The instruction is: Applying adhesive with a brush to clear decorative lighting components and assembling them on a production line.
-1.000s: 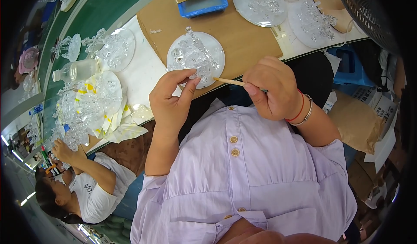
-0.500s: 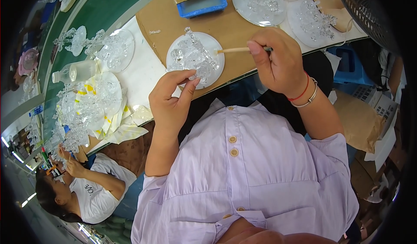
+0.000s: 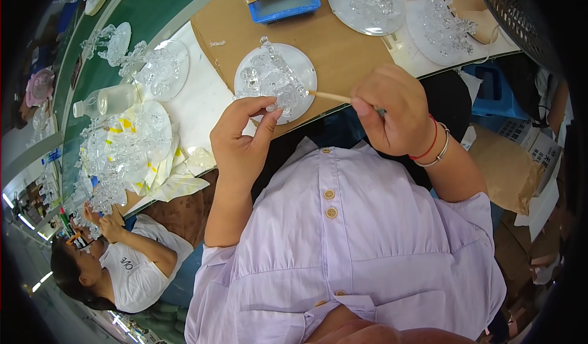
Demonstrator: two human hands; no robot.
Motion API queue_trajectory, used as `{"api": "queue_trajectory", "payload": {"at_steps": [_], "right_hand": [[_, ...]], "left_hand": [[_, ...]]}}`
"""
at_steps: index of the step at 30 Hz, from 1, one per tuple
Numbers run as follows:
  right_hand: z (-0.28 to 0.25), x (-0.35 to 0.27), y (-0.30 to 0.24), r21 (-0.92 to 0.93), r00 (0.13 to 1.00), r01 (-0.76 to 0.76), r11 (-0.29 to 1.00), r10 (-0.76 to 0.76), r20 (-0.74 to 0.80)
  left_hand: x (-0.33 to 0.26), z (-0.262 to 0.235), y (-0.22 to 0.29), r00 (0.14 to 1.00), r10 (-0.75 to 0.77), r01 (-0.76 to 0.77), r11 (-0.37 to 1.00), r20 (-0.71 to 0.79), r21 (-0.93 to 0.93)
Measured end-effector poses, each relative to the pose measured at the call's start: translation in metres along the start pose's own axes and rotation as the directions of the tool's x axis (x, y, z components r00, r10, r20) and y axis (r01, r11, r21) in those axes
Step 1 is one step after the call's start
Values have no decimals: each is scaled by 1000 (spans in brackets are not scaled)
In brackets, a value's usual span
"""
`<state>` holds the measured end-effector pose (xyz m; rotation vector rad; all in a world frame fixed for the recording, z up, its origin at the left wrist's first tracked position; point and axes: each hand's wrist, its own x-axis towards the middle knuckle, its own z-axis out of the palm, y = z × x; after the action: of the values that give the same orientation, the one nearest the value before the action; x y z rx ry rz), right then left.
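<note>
A round white disc point(image 3: 298, 60) lies on brown cardboard in front of me, bearing a cluster of clear plastic pieces point(image 3: 267, 79). My left hand point(image 3: 242, 126) pinches a small clear piece of that cluster between thumb and forefinger at the disc's near edge. In my right hand point(image 3: 393, 110) is a thin wooden stick point(image 3: 331, 96), gripped between thumb and fingers, with a dark end showing by the thumb. Its tip reaches the right side of the clear cluster; whether it touches the plastic I cannot tell.
Beyond the disc sits a blue tray point(image 3: 286, 12) partly covered by cardboard. More discs with clear pieces point(image 3: 367, 7) stand at the far right, near a dark fan grille point(image 3: 520, 19). To the left are a clear bottle point(image 3: 107, 101) and piled clear parts. A co-worker point(image 3: 144, 258) handles pieces at lower left.
My right hand has moved down toward me, and the stick's tip has dropped from the disc's right part to beside the clear cluster. My left hand stays put.
</note>
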<state>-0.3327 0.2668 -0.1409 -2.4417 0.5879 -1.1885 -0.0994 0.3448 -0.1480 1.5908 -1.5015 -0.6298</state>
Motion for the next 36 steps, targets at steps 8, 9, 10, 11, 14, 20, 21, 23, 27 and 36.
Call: {"api": "queue_trajectory", "payload": {"at_steps": [8, 9, 10, 11, 14, 20, 21, 23, 27, 36], "right_hand": [[2, 6, 9, 1, 998, -23, 1000, 23, -53], [3, 8, 12, -40, 996, -37, 999, 33, -77], [4, 10, 16, -40, 996, -36, 999, 33, -79], [5, 12, 20, -65, 995, -22, 998, 16, -95], [13, 18, 28, -86, 991, 27, 996, -38, -131], [3, 19, 23, -90, 995, 63, 994, -70, -75], [0, 17, 20, -71, 997, 51, 996, -55, -53], [-8, 11, 16, 3, 999, 10, 1000, -9, -51], [-26, 8, 7, 130, 964, -120, 984, 146, -221], [-52, -44, 13, 555, 844, -142, 819, 393, -364]], "left_hand": [[1, -3, -1, 998, 56, -56, 998, 24, 0], [1, -4, 0, 998, 58, -58, 998, 25, 1], [2, -7, 2, 997, 71, -71, 997, 20, 3], [3, -10, 4, 996, 83, -83, 997, 16, 4], [13, -19, 10, 988, 156, -154, 983, -7, 100], [65, -24, 31, 822, 532, -570, 755, 203, 325], [71, -25, 34, 776, 543, -630, 687, 320, 361], [84, -24, 31, 750, 560, -658, 691, 353, 301], [92, -43, 39, 689, 537, -715, 613, 487, 336], [118, -134, 81, 790, 508, -606, 561, 344, 564]]}}
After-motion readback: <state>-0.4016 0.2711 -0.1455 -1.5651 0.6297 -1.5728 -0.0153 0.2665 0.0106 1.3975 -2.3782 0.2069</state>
